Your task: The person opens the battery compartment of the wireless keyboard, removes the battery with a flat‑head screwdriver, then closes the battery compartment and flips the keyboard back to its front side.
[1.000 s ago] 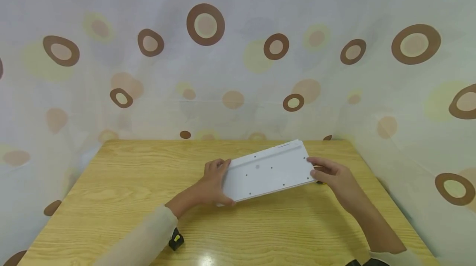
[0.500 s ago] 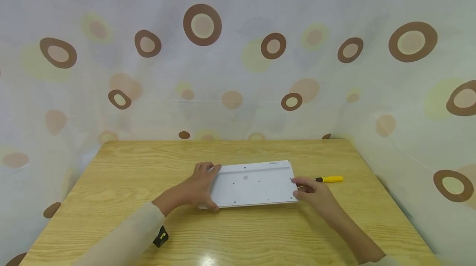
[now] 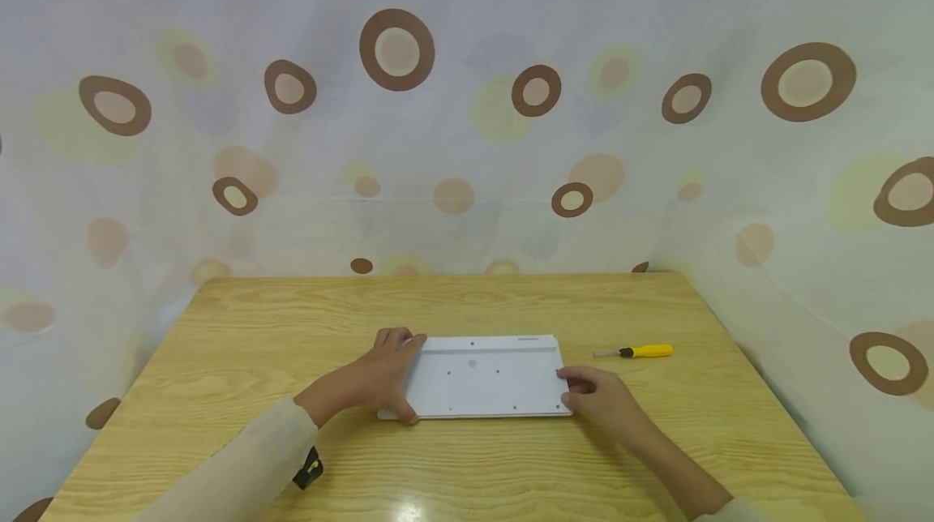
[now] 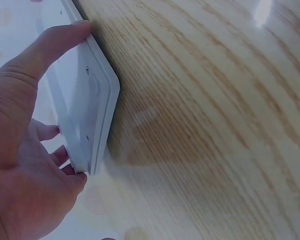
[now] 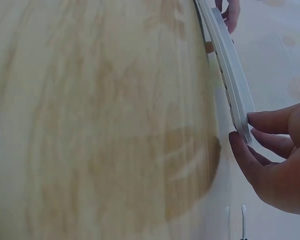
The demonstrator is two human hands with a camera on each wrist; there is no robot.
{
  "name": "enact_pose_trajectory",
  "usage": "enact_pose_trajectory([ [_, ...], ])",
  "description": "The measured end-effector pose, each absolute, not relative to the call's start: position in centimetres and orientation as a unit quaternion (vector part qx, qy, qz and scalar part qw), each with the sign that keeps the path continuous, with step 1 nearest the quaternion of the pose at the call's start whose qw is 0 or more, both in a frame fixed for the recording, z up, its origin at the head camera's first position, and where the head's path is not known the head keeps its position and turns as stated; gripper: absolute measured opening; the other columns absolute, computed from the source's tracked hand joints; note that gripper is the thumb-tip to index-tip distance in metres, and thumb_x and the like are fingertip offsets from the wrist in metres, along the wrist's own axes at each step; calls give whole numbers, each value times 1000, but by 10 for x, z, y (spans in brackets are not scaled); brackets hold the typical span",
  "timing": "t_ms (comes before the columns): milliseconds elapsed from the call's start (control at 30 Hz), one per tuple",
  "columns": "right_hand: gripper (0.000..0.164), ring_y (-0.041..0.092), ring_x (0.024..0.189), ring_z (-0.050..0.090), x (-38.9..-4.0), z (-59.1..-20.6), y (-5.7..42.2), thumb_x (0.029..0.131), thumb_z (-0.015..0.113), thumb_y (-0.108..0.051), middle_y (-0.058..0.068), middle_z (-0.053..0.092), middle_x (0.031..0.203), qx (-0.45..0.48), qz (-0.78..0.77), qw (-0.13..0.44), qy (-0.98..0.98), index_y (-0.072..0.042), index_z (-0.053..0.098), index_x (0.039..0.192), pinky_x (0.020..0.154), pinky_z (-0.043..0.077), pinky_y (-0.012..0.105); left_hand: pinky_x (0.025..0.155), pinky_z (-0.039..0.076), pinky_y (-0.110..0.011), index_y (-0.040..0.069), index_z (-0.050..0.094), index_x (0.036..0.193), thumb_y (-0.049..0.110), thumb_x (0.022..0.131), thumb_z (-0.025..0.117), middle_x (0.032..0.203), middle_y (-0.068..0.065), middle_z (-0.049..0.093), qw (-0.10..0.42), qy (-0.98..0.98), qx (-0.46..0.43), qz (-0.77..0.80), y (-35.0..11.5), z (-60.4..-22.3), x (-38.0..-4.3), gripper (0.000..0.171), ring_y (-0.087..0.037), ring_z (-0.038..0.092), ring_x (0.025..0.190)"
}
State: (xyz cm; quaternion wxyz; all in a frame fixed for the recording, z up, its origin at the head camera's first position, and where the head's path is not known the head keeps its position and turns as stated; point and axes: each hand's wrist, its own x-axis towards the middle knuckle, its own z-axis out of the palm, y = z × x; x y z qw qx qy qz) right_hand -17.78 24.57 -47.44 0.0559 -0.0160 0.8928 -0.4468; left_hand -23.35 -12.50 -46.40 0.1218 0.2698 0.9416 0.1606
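Note:
A white keyboard is turned underside up low over the table, its back dotted with small screw holes. My left hand grips its left end, thumb on the near edge and fingers at the far edge; the left wrist view shows the thumb lying over the keyboard. At the right end, my right hand pinches the short side between thumb and fingers. In the right wrist view, a gap shows between the keyboard and the tabletop, with key edges on its lower face.
A screwdriver with a yellow handle lies on the wooden table, right of the keyboard and beyond my right hand. A patterned curtain encloses the table's back and sides. A black wrist device shows beside the left sleeve.
Both hands have lowered the keyboard toward me and slightly left, levelling it from a tilt with the right end raised. The screwdriver, mostly hidden before, is now in full view.

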Motion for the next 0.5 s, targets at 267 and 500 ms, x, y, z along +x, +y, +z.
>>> enact_pose_trajectory([
  [267,34,20,101,66,-178,-479,241,89,70,-3,13,70,120,-10,-437,47,898,0,69,123,84,56,33,113,34,-53,5,25,158,46,66,93,154,-19,27,141,936,263,185,-127,-469,-236,122,-38,20,142],
  [500,32,20,99,66,-177,-477,237,89,69,-3,12,71,116,-4,-420,39,906,0,70,121,83,55,34,113,32,-54,4,24,158,45,65,93,156,-19,24,148,933,256,205,-128,-472,-238,122,-39,18,143],
])
